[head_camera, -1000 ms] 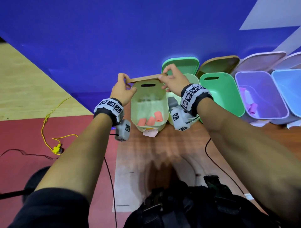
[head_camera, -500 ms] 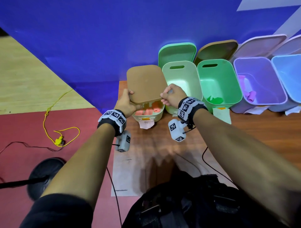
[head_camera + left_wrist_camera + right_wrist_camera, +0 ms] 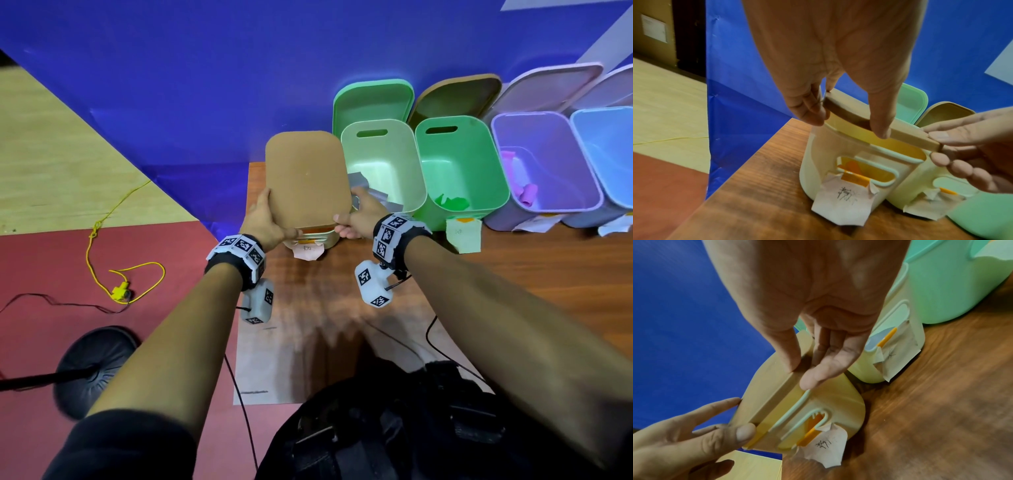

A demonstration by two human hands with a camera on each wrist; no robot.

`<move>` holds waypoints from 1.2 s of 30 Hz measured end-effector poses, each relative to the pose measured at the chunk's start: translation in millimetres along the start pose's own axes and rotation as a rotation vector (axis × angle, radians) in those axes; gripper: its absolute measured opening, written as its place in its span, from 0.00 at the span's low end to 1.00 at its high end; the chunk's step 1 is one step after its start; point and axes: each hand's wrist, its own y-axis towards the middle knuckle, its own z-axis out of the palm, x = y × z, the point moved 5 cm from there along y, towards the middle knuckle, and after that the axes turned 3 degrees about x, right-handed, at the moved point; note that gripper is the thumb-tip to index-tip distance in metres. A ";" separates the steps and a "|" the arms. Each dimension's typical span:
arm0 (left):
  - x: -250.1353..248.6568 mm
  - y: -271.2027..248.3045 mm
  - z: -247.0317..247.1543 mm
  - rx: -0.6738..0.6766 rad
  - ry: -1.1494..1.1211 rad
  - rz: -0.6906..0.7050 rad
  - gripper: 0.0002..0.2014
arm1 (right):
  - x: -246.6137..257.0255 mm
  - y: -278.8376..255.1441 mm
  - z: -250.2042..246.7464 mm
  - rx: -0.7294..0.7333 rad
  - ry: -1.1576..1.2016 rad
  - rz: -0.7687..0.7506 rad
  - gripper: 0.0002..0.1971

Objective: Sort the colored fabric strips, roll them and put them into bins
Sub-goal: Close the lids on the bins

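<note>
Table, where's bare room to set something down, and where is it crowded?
Bare wood lies on the table in front of the bin row, right of the right hand, and between the two forearms, bordered by the black bag. It is crowded along the blue backdrop: the lidded bin, pale green bin, green bin and purple bin stand close together.

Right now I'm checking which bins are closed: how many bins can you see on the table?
5: the cream bin under the brown lid both hands hold, then rightward the pale green bin, green bin, purple bin and blue bin. More may lie beyond the right edge.
</note>
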 end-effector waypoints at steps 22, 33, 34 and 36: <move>3.4 0.4 3.1 0.001 0.061 -0.083 0.50 | -12.5 8.6 -0.3 -0.014 -0.048 0.014 0.32; -3.8 14.1 4.8 -0.019 0.079 -0.073 0.48 | -6.1 11.9 -7.0 -0.064 -0.096 -0.090 0.33; -2.9 14.9 4.3 -0.019 0.083 -0.082 0.48 | -4.7 11.7 -6.9 -0.057 -0.105 -0.099 0.34; 0.2 16.1 3.3 -0.015 0.083 -0.100 0.49 | -2.5 12.5 -7.3 -0.053 -0.130 -0.102 0.35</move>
